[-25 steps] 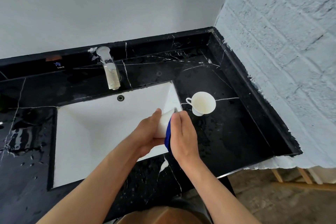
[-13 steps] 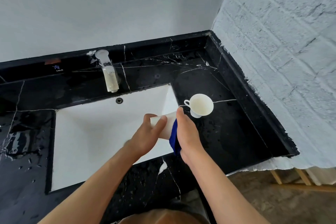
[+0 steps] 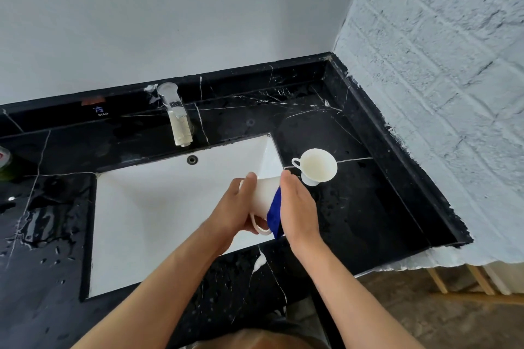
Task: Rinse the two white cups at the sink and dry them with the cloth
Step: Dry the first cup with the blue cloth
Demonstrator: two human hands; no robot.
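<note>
My left hand grips a white cup over the right end of the white sink. The cup is tilted, its handle hanging low near my palm. My right hand presses a blue cloth flat against the cup's right side; most of the cloth is hidden under that hand. A second white cup rests tipped on the black marble counter just right of the sink, its handle pointing left and its mouth facing me.
A chrome tap stands behind the sink; no water runs from it. Water drops lie on the counter left of the sink. A white brick wall bounds the counter on the right. A green item shows at the far left edge.
The cup has turned in my hands, so its handle now hangs at the bottom. My right hand with the cloth slid along its side. The other cup stayed put.
</note>
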